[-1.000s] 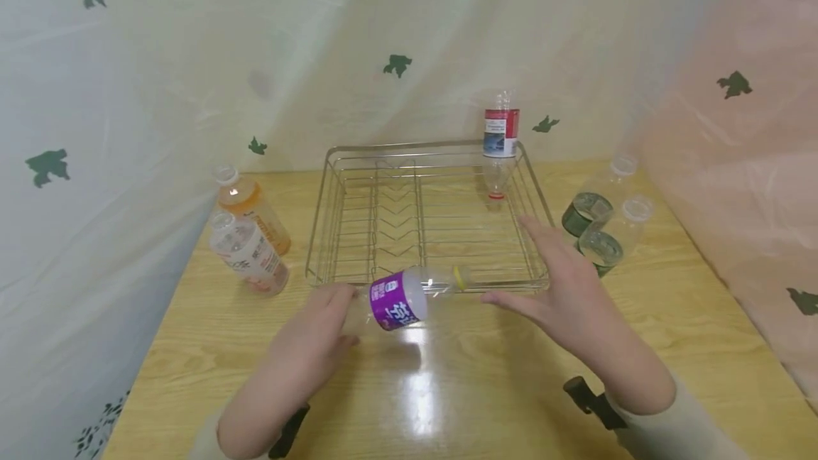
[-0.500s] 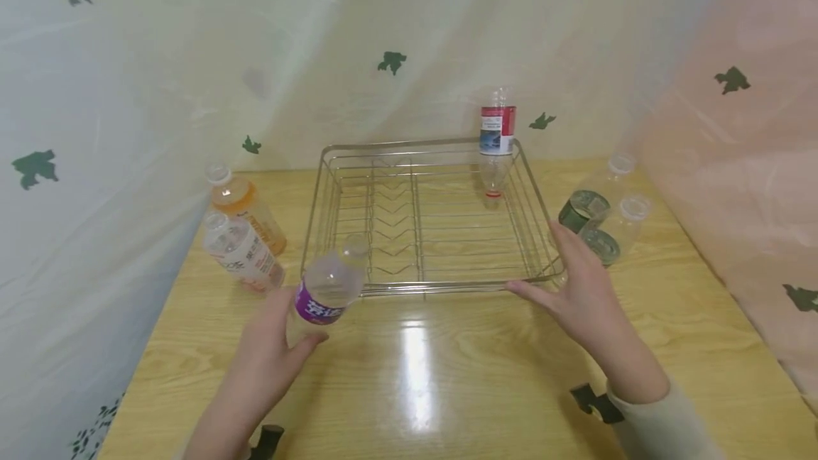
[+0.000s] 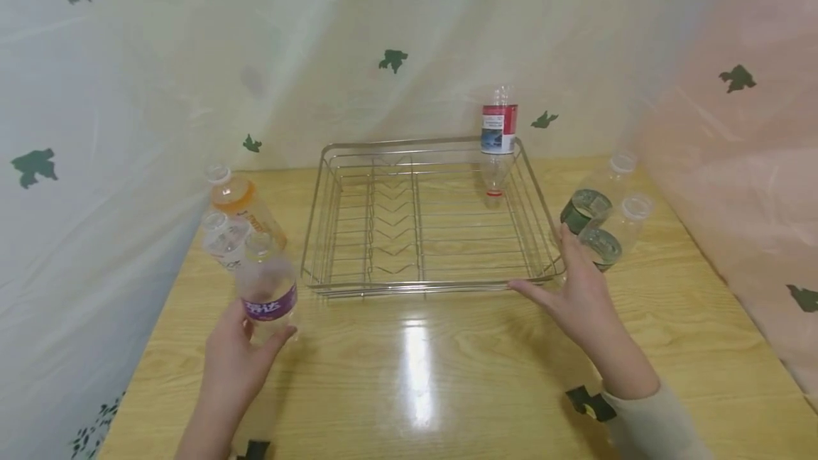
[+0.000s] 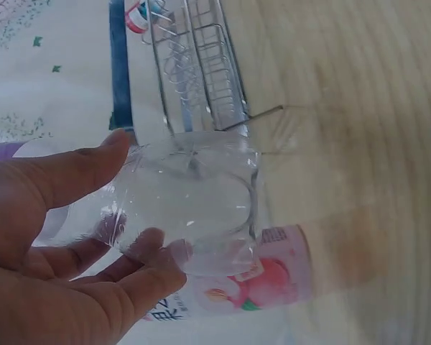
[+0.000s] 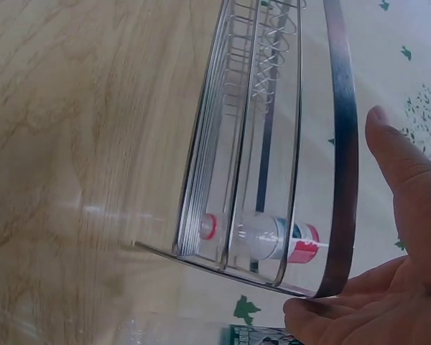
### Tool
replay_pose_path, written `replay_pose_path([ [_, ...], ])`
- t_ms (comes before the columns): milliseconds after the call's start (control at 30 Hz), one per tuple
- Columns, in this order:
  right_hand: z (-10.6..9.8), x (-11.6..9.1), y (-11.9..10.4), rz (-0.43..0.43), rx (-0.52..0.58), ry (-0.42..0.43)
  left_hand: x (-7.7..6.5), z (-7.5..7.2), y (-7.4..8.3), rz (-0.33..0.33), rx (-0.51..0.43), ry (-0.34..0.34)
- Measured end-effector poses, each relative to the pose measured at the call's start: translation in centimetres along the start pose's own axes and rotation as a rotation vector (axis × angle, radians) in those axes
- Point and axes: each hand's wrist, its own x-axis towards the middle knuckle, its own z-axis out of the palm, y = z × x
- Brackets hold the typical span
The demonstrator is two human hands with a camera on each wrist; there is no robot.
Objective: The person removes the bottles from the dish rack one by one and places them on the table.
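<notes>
My left hand grips a clear plastic bottle with a purple label round its lower part, neck up and tilted slightly. In the left wrist view, its bare base overlaps a bottle with a pink fruit label. That bottle and an orange-banded bottle stand beyond my left hand. My right hand is spread at the front right corner of a wire dish rack. The right wrist view shows its fingers behind the rim's corner and the thumb apart from the rim.
Upside down in the rack's back right corner stands a bottle with a red and white label. Two clear bottles with green labels, a farther one and a nearer one, are right of the rack. A patterned curtain hangs behind the wooden table.
My left hand has carried the purple-labelled bottle leftward from the rack's front, turning it from lying sideways to neck up. My right hand has shifted slightly right, onto the rack's corner.
</notes>
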Motion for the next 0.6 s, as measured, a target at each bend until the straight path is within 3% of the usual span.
replay_pose_path([
  [167, 0.2, 0.3, 0.5, 0.043, 0.041, -0.061, 0.6, 0.1, -1.1, -0.094, -0.074, -0.012],
  [400, 0.2, 0.6, 1.0, 0.045, 0.062, -0.106, 1.1, 0.4, -2.5, -0.161, -0.101, 0.004],
  [600, 0.4, 1.0, 1.1, 0.026, 0.08, -0.124, 1.4, 0.2, -3.3, -0.208, -0.15, -0.024],
])
